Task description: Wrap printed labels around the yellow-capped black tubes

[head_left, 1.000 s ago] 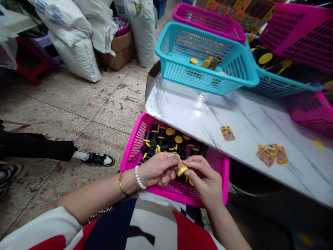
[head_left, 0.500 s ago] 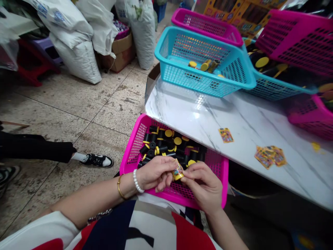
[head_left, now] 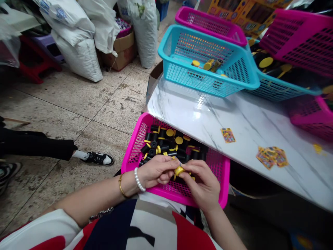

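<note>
At three o'clock of our view stretches the white table (head_left: 187, 113); near six o'clock is the pink basket (head_left: 226, 178). Over it are our left hand (head_left: 157, 171) and right hand (head_left: 203, 183); under them lie black tubes (head_left: 164, 148) with yellow caps. Both hands pinch by fingertips one small yellow piece (head_left: 179, 171) above the basket.

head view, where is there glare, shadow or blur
Head view: glare on the marbled tabletop before the blue basket, deep shadow beneath it; also head view: upper-right pink basket looks soft and stretched, held yellow piece too small for detail.
</note>
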{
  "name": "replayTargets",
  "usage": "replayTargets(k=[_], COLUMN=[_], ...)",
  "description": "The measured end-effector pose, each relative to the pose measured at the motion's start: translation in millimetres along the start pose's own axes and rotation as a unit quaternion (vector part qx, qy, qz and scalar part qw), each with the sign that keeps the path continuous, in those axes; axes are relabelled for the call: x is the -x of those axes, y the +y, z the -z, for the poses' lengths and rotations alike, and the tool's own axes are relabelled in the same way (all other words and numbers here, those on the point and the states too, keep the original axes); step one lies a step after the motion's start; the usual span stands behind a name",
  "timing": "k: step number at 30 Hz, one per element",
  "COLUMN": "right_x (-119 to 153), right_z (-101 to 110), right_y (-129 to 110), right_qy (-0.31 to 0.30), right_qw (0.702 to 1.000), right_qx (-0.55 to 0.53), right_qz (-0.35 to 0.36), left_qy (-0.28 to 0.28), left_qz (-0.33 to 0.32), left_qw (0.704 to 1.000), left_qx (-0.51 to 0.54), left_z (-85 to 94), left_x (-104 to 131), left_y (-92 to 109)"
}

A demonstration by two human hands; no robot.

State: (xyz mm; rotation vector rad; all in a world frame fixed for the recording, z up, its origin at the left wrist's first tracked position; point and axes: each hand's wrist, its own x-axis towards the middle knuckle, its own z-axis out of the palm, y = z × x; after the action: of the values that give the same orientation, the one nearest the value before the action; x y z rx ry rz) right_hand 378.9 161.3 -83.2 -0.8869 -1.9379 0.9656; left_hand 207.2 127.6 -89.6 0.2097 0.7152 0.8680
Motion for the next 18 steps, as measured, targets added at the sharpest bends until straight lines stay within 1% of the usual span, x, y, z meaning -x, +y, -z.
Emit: replayTargets(k=[4, 7, 9, 10, 12, 15, 16, 18], right_x=[3.0, 3.7, 3.5, 3.3, 3.0, 3.5, 3.9, 4.5], right_z=[-6.3, -5.0, -3.0, -2.8, -4.6, -10.8, -12.3, -12.4], right_y=[10.7, 9.6, 6.3, 5.1, 5.2, 9.4, 10.6, 10.9], right_qy=[0.038, 0.021, -0.003, -0.012, -0.011, 0.012, 0.014, 0.005], right_qw=[0.996, 0.992, 0.990, 0.989, 0.990, 0.989, 0.988, 0.984], right_qx=[-0.058, -0.088, -0.104, -0.110, -0.112, -0.111, -0.110, -0.111], right_qz=[-0.054, -0.087, -0.098, -0.099, -0.089, -0.097, -0.111, -0.138], left_qy=[0.027, 0.037, 0.029, 0.020, 0.011, 0.041, 0.053, 0.059], left_qz=[-0.015, 0.000, 0.018, 0.025, 0.024, 0.009, 0.011, 0.022], left_qw=[1.000, 0.999, 0.998, 0.998, 0.999, 0.999, 0.999, 0.998], left_qx=[0.003, -0.032, -0.049, -0.048, -0.025, 0.005, 0.003, -0.016], left_z=[-4.0, -6.1, -7.2, -7.8, -8.6, -8.1, -7.4, -5.4], left_x=[-5.6, -5.1, -2.5, -1.4, -0.7, -3.9, -5.3, -7.0], left_y=[-2.3, -1.7, -1.8, -2.5, -5.7, -12.8, -14.8, -17.0])
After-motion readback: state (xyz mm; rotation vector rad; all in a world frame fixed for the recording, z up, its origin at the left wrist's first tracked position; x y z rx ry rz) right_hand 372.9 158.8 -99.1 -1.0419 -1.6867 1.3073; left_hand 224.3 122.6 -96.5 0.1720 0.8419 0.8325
